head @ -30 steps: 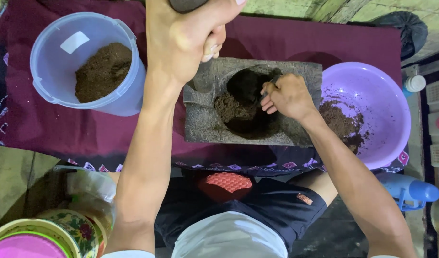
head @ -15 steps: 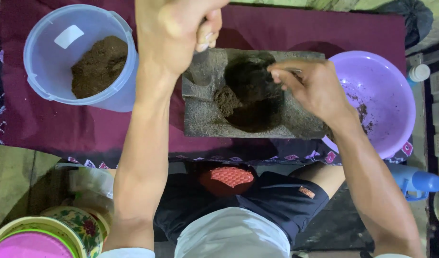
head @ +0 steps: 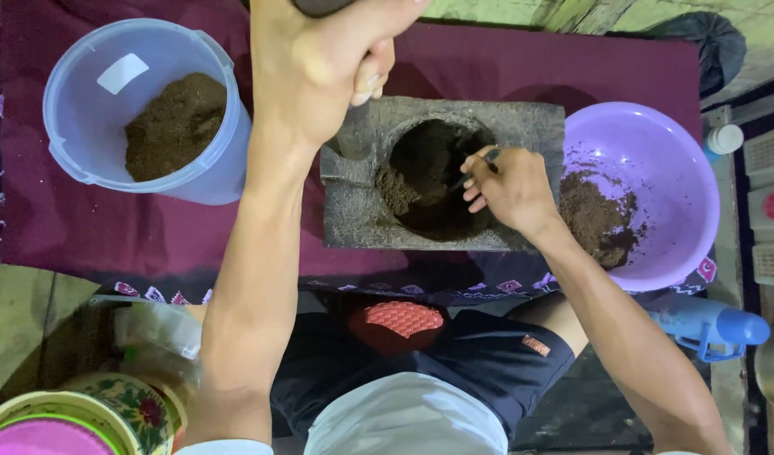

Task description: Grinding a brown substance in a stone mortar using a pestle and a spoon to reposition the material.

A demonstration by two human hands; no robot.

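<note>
left hand (head: 320, 67) fisted around a dark pestle (head: 324, 7), raised above the stone mortar (head: 362, 198). right hand (head: 509, 185) pinches a thin dark utensil (head: 480, 168) over the mortar's bowl, brown powder inside. mortar sits between blue bucket (head: 75, 143) and purple basin (head: 656, 160).

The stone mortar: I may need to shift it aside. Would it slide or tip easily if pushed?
The stone mortar looks like a thick, squat block, so probably heavy and unlikely to tip. It sits on the maroon cloth, which may bunch rather than let it slide.
</note>
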